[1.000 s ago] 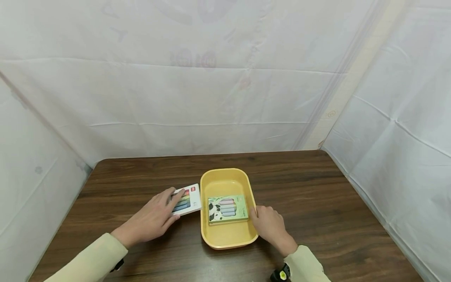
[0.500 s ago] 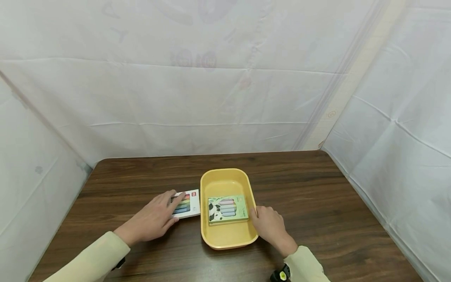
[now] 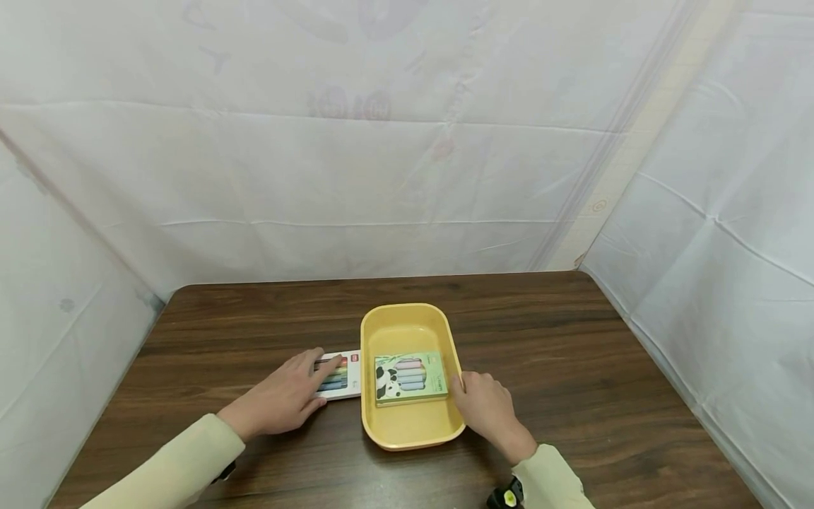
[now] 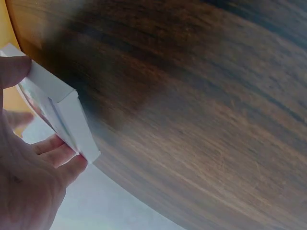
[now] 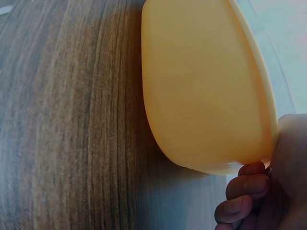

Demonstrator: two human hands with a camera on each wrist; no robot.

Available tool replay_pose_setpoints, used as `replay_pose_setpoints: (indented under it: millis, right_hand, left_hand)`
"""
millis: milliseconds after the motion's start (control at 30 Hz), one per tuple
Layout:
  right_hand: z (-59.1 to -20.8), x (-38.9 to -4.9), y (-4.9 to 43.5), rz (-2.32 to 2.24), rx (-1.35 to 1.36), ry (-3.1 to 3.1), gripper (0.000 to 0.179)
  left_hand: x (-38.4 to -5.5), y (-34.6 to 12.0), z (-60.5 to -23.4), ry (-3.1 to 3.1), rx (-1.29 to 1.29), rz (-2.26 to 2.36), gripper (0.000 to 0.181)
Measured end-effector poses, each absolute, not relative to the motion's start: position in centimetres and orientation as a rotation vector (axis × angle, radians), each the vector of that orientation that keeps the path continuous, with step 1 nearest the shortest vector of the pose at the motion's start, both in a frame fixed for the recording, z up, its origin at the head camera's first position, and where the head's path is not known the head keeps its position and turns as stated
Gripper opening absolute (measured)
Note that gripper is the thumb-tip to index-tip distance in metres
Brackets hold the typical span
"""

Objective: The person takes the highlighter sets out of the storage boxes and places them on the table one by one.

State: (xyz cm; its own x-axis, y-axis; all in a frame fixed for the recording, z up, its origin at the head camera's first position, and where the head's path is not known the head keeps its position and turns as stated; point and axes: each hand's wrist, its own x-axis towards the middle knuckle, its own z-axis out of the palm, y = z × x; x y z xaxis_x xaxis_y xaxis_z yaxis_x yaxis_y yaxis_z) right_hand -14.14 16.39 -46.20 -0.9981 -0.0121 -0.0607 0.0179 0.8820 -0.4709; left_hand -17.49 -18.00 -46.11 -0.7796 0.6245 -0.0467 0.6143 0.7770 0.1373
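Note:
A flat white box of colored markers (image 3: 340,375) lies on the table, its right end against the left side of a yellow tray (image 3: 407,428). My left hand (image 3: 280,394) covers the box's left part. In the left wrist view its thumb and fingers (image 4: 61,155) hold opposite long edges of the white box (image 4: 79,122). Inside the tray rests a green box with a panda and pastel markers (image 3: 412,378). My right hand (image 3: 488,410) grips the tray's right rim; in the right wrist view its fingers (image 5: 240,191) curl beneath the rim of the tray (image 5: 206,86).
The dark wood-grain table (image 3: 572,367) reaches back to a white fabric sheet (image 3: 381,177), and similar sheets hang at both sides. A dark wristband (image 3: 506,495) is on the right wrist.
The white marker box has turned from a slant to nearly square with the tray and shifted slightly toward me. My left hand moved a little right with it. Right hand and tray stayed put.

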Motion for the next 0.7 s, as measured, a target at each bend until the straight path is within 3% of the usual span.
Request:
replay_pose_setpoints:
  millis: [700]
  right_hand:
    - [-46.12, -14.12, 16.33, -0.78, 0.012, 2.966, 0.045]
  left_hand:
    - [-17.35, -17.15, -46.66, 2.854, 0.995, 0.155, 0.06]
